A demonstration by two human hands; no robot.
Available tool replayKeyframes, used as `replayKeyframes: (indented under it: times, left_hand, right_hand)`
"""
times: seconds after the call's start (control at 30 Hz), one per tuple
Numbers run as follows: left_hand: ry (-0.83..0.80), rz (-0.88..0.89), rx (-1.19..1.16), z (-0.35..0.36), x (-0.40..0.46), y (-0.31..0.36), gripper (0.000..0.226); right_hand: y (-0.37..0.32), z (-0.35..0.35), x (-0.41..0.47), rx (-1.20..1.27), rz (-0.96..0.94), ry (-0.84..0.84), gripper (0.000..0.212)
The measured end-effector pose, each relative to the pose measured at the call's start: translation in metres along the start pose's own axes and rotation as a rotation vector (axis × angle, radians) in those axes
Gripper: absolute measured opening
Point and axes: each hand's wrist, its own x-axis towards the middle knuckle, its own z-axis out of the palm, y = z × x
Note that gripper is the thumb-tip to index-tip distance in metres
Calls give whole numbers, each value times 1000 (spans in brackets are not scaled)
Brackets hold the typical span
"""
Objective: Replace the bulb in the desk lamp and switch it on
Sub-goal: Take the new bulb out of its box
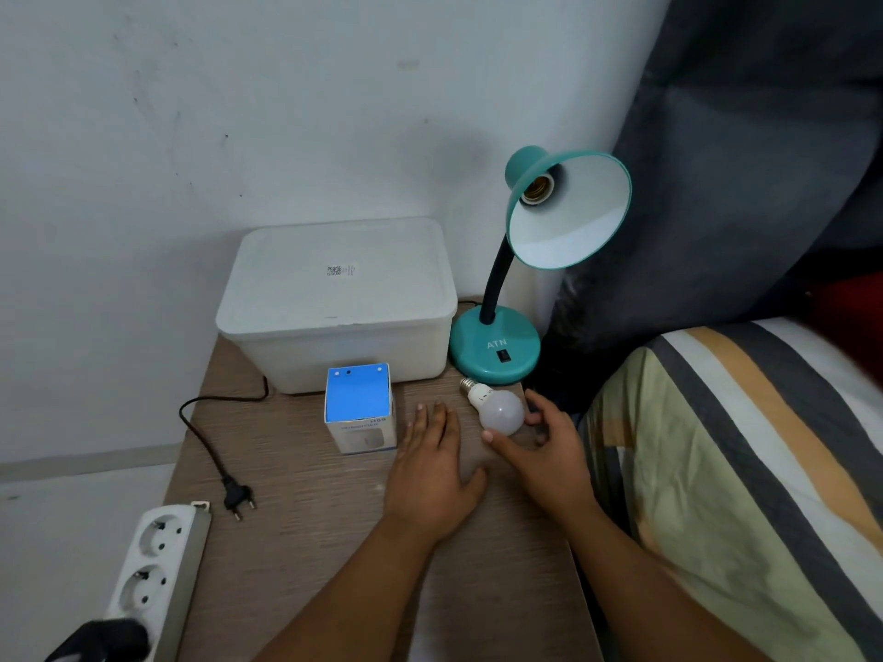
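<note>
Right hand (544, 451): fingers curled loosely around white bulb (499, 410), thumb and fingertips touching globe; bulb lies on counter (306, 508) just below teal lamp (497, 348) base. Left hand (430, 475): fingers spread flat, palm down on counter, holding nothing. Lamp socket (537, 186) bare. Plug (236, 496) loose near power strip (153, 561), strip partly cut off. Bulb box (358, 408) print unreadable.
</note>
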Motion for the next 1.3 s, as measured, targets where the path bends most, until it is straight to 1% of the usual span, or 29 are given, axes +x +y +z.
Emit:
replayKeyframes:
  times: [0.1, 0.23, 0.3, 0.43, 0.53, 0.6, 0.67, 0.83, 0.9, 0.97, 1.07, 1.13, 1.2, 1.3]
  left_hand:
    - [15, 11, -18, -4, -22, -2, 85]
    - [63, -1, -67, -7, -56, -8, 78]
    - [103, -21, -97, -11, -74, -16, 76]
    - [192, -62, -192, -18, -100, -31, 72]
    - [292, -201, -325, -26, -111, -40, 68]
    - [352, -303, -410, -32, -110, -47, 68]
    - [391, -366, -477, -41, -103, -54, 74]
    - [466, -425, -571, -57, -73, -64, 98]
    - [500, -430, -602, -56, -59, -67, 100]
    - [524, -419, -635, -54, -50, -68, 97]
    - [580, -395, -689, -52, -43, -66, 79]
    - [619, -409, -733, -50, -42, -62, 70]
    - [644, -424, -768, -46, -41, -58, 67]
    - [686, -422, -813, -40, -39, -53, 69]
  right_hand:
    - [-10, -4, -11, -43, -44, 61, 79]
    - [-23, -5, -26, -58, -131, 116, 61]
    - [-34, 1, -36, -66, -190, 92, 52]
    - [-52, 14, -50, -54, -291, 27, 41]
    - [-63, 29, -53, -21, -279, -50, 36]
    - [-69, 42, -52, 4, -279, -80, 34]
    - [-73, 53, -51, 1, -281, -118, 35]
    - [-84, 75, -43, 7, -349, -144, 43]
    - [-86, 80, -39, 9, -360, -162, 44]
    - [-88, 83, -35, -7, -355, -174, 45]
    - [-90, 86, -29, -18, -342, -190, 43]
    - [-89, 87, -25, -7, -328, -211, 44]
    - [-88, 85, -20, 0, -327, -226, 44]
    - [-86, 83, -14, 9, -329, -242, 43]
